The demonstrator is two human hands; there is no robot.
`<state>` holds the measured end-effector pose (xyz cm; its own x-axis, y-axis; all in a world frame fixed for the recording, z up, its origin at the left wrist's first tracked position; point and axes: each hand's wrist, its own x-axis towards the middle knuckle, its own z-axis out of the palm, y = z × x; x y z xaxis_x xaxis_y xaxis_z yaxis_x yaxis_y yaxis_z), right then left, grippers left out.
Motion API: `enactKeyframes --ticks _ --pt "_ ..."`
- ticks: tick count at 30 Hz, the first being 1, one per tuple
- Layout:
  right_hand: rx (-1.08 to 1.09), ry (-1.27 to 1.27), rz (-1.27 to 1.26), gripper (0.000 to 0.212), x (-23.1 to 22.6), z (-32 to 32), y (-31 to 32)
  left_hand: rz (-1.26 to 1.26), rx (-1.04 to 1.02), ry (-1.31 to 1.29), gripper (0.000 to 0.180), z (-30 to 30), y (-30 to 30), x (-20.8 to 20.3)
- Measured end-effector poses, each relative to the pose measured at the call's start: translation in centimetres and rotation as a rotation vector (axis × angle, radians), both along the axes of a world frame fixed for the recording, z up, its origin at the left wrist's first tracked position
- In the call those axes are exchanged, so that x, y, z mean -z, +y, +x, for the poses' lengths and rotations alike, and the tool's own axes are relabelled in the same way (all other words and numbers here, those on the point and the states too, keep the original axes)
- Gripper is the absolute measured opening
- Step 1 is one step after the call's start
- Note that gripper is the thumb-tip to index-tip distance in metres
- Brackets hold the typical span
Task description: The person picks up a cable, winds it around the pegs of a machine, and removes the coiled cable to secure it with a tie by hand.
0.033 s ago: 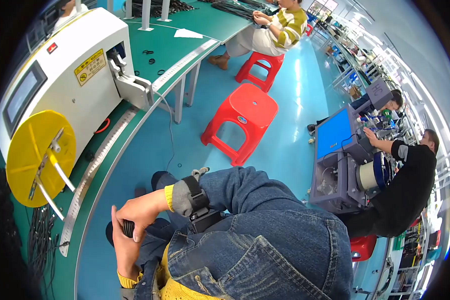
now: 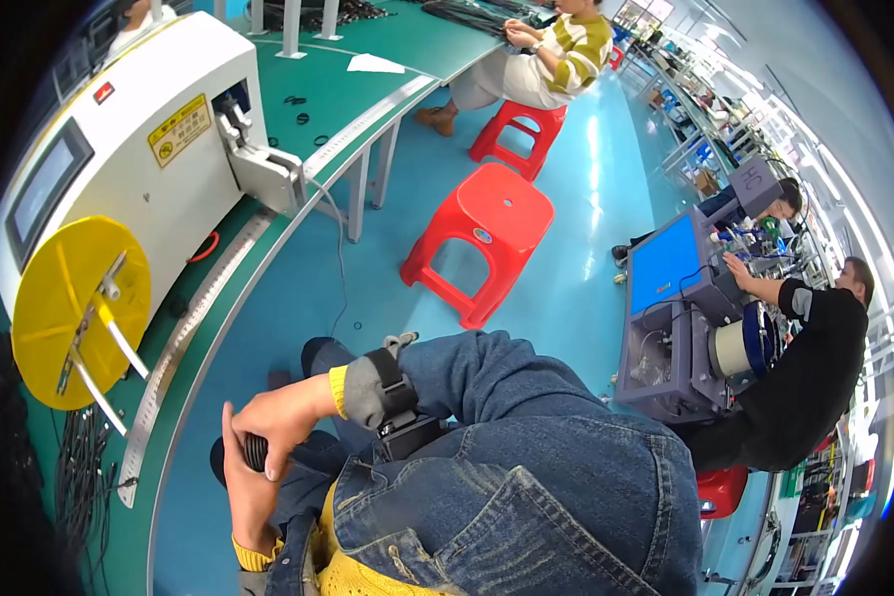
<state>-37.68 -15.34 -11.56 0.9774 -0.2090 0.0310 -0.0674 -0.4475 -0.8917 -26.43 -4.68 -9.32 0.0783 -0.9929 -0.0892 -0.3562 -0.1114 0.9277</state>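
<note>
Over my lap, close to the bench's front edge, my two hands meet around a coiled black cable (image 2: 255, 454). My right hand (image 2: 286, 415) curls over it from above, its arm coming in from the right with a dark strap at the wrist. From below, my left hand (image 2: 247, 497) grips the same coil, fingers closed upward. Only the coil's ridged side shows between them; the rest is covered. Left of my hands, a bundle of thin black cables (image 2: 81, 477) lies on the green bench (image 2: 134, 541), beside a yellow reel disc (image 2: 55, 308).
A white machine (image 2: 159, 139) with a small screen stands on the bench, along a metal ruler strip (image 2: 204, 293). Red stools (image 2: 502, 204) stand ahead on the blue floor. One seated person works far ahead; others sit at right by a grey machine (image 2: 656, 328).
</note>
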Motion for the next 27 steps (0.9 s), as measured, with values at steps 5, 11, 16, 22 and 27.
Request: enactKeyframes --ticks 5,11,16,22,27 --pt "0.303 0.042 0.996 0.030 -1.4 -1.6 1.2 0.130 -0.024 0.695 0.060 1.6 -0.3 2.0" --pt "0.642 -0.160 1.111 0.044 2.8 -2.6 -0.8 0.195 0.153 1.698 0.057 3.7 -0.2 5.1" --pt "0.274 -0.200 -0.032 0.072 -1.4 -1.1 1.1 0.261 0.091 1.582 0.059 3.8 0.9 4.9" --pt "0.129 -0.197 -0.373 0.089 -0.3 0.2 1.8 0.247 -0.277 1.405 0.051 1.4 0.3 3.3" --pt "0.281 -0.230 -0.341 0.088 1.4 0.4 3.1 0.184 -0.123 1.313 0.040 2.1 0.0 4.2"
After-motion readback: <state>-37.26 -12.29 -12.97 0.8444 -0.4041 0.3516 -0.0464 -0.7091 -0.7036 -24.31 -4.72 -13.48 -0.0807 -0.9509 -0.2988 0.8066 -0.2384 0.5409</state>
